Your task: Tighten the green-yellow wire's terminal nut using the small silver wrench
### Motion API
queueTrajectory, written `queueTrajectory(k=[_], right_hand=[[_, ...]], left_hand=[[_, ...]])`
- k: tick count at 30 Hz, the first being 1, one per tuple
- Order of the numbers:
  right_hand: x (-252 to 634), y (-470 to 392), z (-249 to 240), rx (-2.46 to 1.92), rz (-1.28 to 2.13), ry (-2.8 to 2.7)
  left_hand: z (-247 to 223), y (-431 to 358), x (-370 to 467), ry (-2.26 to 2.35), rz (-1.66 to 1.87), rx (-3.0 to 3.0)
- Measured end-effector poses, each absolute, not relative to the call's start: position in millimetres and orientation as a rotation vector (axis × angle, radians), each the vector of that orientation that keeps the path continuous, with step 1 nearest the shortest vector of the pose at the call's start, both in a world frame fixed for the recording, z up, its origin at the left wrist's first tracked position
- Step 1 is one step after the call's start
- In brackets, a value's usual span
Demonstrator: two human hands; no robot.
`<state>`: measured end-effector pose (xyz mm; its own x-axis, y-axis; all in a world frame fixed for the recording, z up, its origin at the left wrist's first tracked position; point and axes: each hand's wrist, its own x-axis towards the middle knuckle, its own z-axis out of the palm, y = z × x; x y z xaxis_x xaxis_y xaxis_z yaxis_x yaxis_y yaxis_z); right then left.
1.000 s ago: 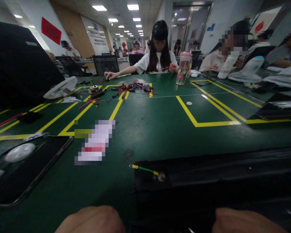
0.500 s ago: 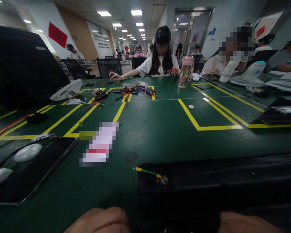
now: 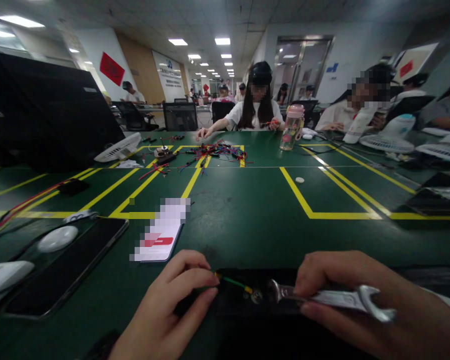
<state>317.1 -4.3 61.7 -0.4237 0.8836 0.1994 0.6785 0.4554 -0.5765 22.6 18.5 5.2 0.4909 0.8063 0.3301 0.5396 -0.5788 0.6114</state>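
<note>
My right hand (image 3: 333,285) grips a silver double open-ended wrench (image 3: 333,298) between thumb and fingers. One jaw of the wrench points left, just beside a nut (image 3: 256,297) on a black case (image 3: 228,305). A short green ground wire (image 3: 232,283) with yellow sleeves runs from that nut toward the left. Its free end is pinched by the thumb and fingertips of my left hand (image 3: 180,295), which partly hide the terminal. The lower part of the case is dark and hard to make out.
A lit phone (image 3: 161,232) lies ahead of my left hand; a dark phone-like slab (image 3: 71,265) and a white mouse (image 3: 58,239) are farther left. Tangled wires (image 3: 221,151) lie near a co-worker (image 3: 258,100) across the green table. A pink-lidded bottle (image 3: 291,127) stands there.
Both hands have risen from the bottom edge into view. My left hand has taken the wire's free end, and the wrench now shows in my right hand. The camera view has tilted up.
</note>
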Motion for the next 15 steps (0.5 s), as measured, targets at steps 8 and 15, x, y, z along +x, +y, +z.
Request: queueTrajectory(k=[8,15], right_hand=[[307,14,48,-1.254,0.805,-2.343],[307,30,23,-0.847,0.648,-2.428]], left_hand=[[-12,30,24,1.177,0.663,2.188],[-16,37,21,1.070,0.616,2.229]])
